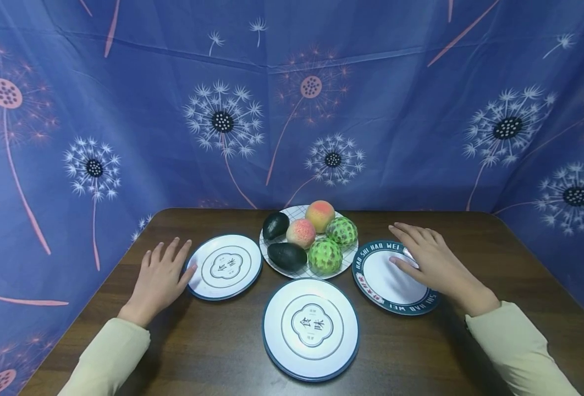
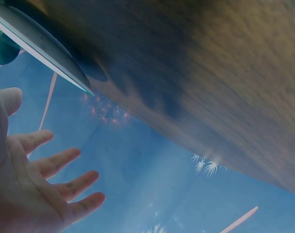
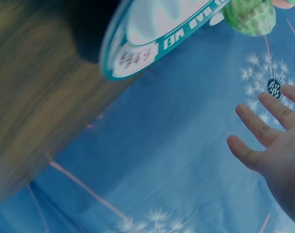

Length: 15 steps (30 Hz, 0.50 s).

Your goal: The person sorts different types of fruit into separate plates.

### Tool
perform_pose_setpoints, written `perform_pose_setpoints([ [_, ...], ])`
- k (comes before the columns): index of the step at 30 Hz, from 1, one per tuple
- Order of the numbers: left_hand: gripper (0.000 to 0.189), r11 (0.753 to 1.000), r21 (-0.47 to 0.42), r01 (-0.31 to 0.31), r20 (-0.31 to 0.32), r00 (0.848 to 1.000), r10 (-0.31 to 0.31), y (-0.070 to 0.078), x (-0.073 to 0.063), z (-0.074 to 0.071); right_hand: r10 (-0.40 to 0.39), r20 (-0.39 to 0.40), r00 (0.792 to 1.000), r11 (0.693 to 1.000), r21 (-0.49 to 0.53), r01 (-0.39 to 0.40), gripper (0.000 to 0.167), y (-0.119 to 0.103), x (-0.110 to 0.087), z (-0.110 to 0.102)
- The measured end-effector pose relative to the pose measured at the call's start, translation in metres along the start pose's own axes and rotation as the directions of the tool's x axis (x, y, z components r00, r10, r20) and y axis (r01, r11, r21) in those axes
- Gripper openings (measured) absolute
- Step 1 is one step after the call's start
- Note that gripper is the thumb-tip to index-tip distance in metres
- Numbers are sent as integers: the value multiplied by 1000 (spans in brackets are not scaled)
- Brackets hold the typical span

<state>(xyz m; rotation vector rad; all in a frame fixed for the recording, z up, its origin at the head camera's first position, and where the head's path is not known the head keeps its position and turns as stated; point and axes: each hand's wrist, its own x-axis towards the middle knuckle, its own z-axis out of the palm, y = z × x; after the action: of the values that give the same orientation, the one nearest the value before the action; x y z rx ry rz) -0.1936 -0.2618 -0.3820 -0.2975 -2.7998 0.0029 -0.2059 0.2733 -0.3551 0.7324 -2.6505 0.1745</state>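
Pale sleeves point(image 1: 517, 341) lead to hands with fingers spread: the left hand point(image 1: 158, 281) has its thumb over the rim of the left plate point(image 1: 226, 267), the right hand point(image 1: 434, 263) hovers above the right plate point(image 1: 388, 275). Between them lie the front plate point(image 1: 312, 330) and fruit plate point(image 1: 297, 212).

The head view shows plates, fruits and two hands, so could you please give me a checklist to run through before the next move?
1. Left hand holding nothing: ok.
2. Right hand holding nothing: ok.
3. All six fruits resting on the checkered plate: ok.
4. Left plate bare: ok.
5. Green-rimmed plate unobstructed from above: not ok, a hand covers part of it.
6. Front plate single, not stacked: cannot tell.
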Motion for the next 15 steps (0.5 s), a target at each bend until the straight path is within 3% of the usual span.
perform_pose_setpoints([
  [15,54,997,65,-41,8,999,40,0,5,5,-84,79,993,996,-18,86,63,-29,29,16],
])
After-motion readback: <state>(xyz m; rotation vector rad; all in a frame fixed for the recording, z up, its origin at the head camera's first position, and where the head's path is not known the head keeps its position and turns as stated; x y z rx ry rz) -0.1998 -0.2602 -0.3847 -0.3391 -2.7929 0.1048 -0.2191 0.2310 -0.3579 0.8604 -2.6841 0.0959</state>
